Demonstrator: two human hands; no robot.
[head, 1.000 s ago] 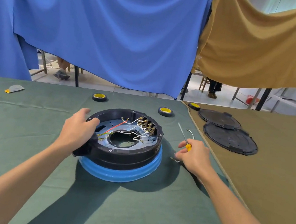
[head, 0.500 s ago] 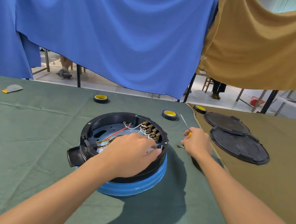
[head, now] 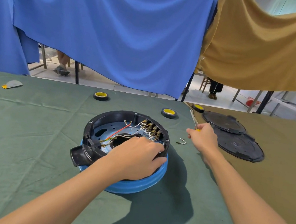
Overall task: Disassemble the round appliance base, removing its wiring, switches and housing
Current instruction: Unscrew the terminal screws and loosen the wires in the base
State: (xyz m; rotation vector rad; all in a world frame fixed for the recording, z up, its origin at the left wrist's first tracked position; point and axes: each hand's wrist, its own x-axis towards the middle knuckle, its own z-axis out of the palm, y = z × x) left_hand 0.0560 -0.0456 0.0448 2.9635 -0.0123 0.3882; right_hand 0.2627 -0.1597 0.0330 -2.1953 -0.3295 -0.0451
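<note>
Two bare hands are working over a green-clothed bench (head: 24, 131), where the round appliance base (head: 150, 187) is sitting open side up at centre, its black housing (head: 90, 128) stacked on a blue ring. The left hand (head: 136, 158) is gripping the housing rim at about 4 o'clock, fingers curling inside near the white wiring (head: 141, 125) and thumb pressing outside. A row of switches (head: 152, 130) is lining the inner wall at 1 o'clock, and a red wire (head: 121, 130) is crossing the floor. At 2 o'clock from the base, the right hand (head: 203, 138) is closing around a yellow-handled screwdriver (head: 193, 117), just beyond a loose wire piece (head: 183, 141). Two black cover plates (head: 238, 145) are lying further right, and tape rolls (head: 101, 95) are sitting towards 12 o'clock.
</note>
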